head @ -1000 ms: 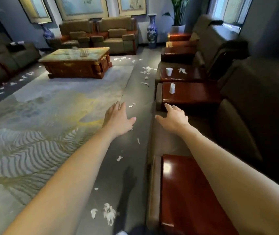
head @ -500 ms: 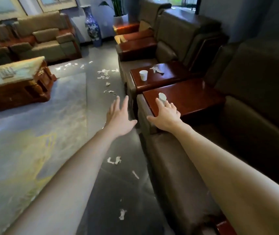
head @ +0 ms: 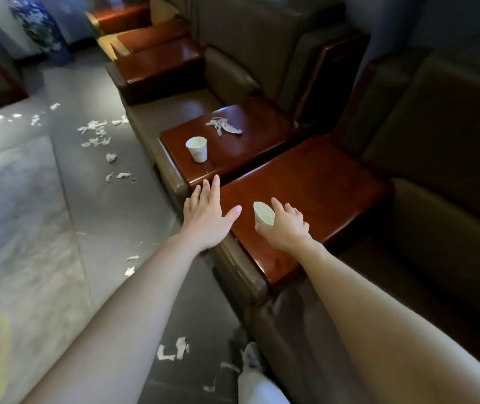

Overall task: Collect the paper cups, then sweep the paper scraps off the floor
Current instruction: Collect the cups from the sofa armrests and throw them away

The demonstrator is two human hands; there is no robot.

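My right hand (head: 284,228) grips a white paper cup (head: 263,212), tilted, over the near red-brown wooden side table (head: 320,193). My left hand (head: 205,214) is open with its fingers spread at that table's left edge. A second white paper cup (head: 197,149) stands upright on the farther side table (head: 250,141), with a crumpled paper scrap (head: 224,126) behind it. White paper scraps lie on the dark floor: a scatter to the upper left (head: 96,135), two pieces beside my left forearm (head: 131,265), and more near my shoe (head: 173,352).
Brown leather armchairs (head: 437,141) flank the side tables along the right. A patterned grey rug (head: 14,228) covers the floor on the left. A blue-and-white vase (head: 36,24) stands at the back left. My white shoe (head: 253,360) is at the bottom.
I have stepped closer to the side tables. My right hand has taken hold of the near cup and tilted it. My left hand has come to the table's left edge.
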